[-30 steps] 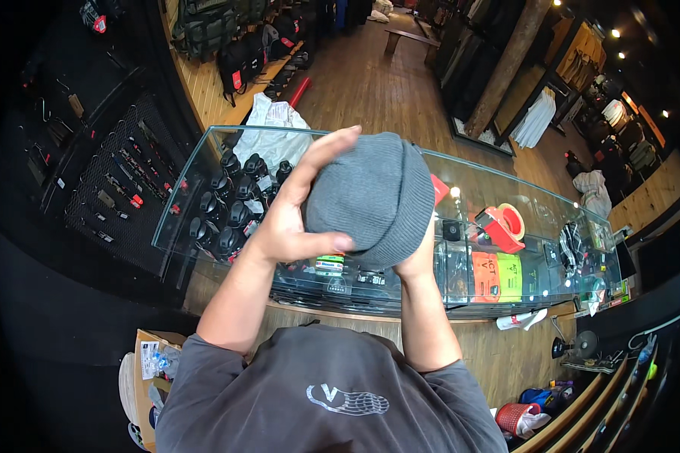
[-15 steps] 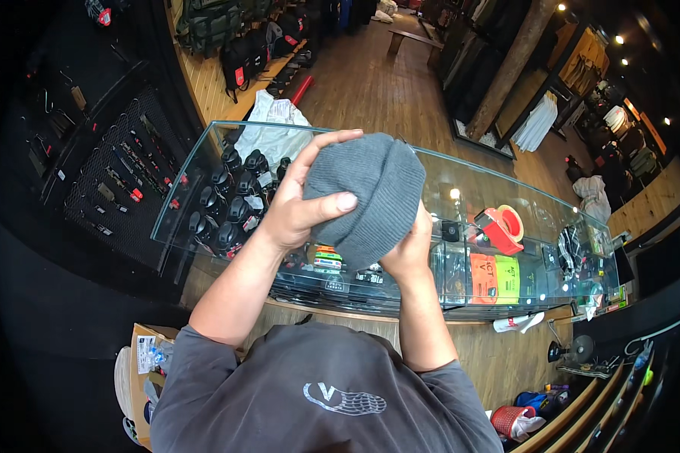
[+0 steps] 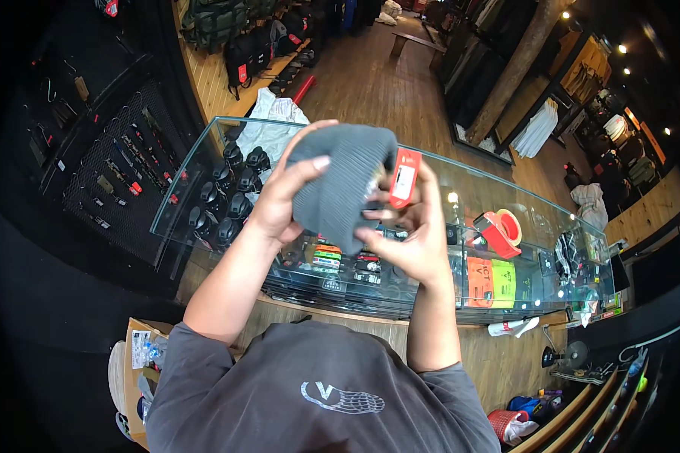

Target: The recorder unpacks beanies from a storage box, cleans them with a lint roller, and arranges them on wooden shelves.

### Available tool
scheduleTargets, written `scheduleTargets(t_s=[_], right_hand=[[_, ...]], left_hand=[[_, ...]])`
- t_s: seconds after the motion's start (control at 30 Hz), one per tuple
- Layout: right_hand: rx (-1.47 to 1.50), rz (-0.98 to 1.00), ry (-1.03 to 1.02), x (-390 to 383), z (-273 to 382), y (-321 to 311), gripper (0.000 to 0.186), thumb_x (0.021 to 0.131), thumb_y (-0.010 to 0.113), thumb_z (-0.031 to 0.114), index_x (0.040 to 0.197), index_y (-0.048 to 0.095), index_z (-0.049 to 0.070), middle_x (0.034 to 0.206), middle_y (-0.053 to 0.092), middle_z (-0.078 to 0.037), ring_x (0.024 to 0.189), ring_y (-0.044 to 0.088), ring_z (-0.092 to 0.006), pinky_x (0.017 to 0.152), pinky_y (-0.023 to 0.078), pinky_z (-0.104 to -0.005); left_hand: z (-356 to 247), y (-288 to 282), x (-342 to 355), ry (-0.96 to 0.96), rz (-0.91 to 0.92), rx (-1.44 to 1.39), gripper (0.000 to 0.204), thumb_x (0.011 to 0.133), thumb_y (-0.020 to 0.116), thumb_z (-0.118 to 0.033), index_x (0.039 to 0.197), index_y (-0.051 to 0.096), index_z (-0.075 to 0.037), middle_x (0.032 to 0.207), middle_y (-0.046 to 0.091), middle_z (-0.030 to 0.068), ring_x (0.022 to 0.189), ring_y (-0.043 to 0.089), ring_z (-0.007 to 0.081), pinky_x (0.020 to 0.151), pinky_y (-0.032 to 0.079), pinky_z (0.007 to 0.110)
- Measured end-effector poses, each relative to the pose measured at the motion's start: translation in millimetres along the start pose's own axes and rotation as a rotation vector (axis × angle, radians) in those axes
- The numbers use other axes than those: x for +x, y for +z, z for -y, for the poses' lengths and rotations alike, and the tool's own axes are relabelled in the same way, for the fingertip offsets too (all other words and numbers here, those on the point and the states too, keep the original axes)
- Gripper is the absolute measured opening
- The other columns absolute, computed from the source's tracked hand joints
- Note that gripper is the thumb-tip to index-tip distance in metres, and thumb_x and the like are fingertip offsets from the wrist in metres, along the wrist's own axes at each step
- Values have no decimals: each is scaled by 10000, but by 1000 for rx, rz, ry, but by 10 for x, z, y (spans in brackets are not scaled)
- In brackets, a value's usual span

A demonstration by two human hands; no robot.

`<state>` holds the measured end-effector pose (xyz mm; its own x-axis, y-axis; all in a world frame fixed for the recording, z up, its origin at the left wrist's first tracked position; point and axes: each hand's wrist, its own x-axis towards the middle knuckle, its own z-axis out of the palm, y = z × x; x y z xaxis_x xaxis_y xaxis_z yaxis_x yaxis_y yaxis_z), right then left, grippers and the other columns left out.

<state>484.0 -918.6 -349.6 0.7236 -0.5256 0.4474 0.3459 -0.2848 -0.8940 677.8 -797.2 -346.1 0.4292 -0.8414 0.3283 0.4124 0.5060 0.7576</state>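
A dark grey ribbed knit beanie (image 3: pixel 340 174) is held up over the glass counter, turned so that its opening points right. My left hand (image 3: pixel 283 200) grips its left side, thumb across the knit and fingers behind it. At the opening's lower edge is my right hand (image 3: pixel 415 238), its thumb on the rim and its curled fingers partly at the opening, slightly blurred. A red hang tag (image 3: pixel 405 177) with a white label dangles from the beanie in front of the right fingers.
Below is a glass display counter (image 3: pixel 438 192) holding several black rounded items (image 3: pixel 238 204) and orange and lime packets (image 3: pixel 491 281). A red tape dispenser (image 3: pixel 499 232) rests at its right. White crumpled sheeting (image 3: pixel 268 124) lies beyond; a cardboard box (image 3: pixel 137 362) stands lower left.
The beanie has turned, so its opening and red tag now face right. My right hand has come from behind it to the opening's edge; the left keeps its grip.
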Motion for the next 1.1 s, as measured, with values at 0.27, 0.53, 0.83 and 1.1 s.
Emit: scheduleTargets(t_s=[0.27, 0.53, 0.83, 1.1], right_hand=[[-829, -76, -603, 0, 176, 40, 939, 689, 1020, 184, 1517, 610, 19, 1509, 647, -175, 1346, 642, -408, 1156, 529, -486], [-735, -45, -477, 120, -178, 216, 558, 766, 853, 37, 1301, 700, 6, 1247, 766, -195, 1115, 760, -425, 950, 621, -425], [81, -184, -40, -10, -569, 201, 557, 1011, 780, 187, 1497, 595, -13, 1413, 711, -160, 1244, 728, -286, 1071, 593, -415], [684, -260, 304, -53, -704, 417, 500, 1124, 633, 264, 1556, 544, 30, 1475, 664, -179, 1293, 712, -321, 1058, 649, -478]], left_hand=[[163, -340, 8, -156, -44, -280, 652, 1071, 683, -373, 1612, 490, -64, 1501, 647, 162, 1334, 693, 280, 1136, 588, 463], [131, 75, -101, -16, -18, 102, 705, 987, 807, -304, 1576, 525, -40, 1450, 646, 126, 1325, 648, 212, 1140, 533, 380], [-260, 45, 35, 477, 60, 1044, 1281, 696, 1024, -548, 1726, 396, -116, 1699, 444, 292, 1638, 368, 378, 1323, 305, 541], [-371, 176, 326, 408, 373, 984, 647, 797, 976, -353, 1333, 779, -49, 1260, 784, 133, 1193, 748, 243, 1043, 576, 375]])
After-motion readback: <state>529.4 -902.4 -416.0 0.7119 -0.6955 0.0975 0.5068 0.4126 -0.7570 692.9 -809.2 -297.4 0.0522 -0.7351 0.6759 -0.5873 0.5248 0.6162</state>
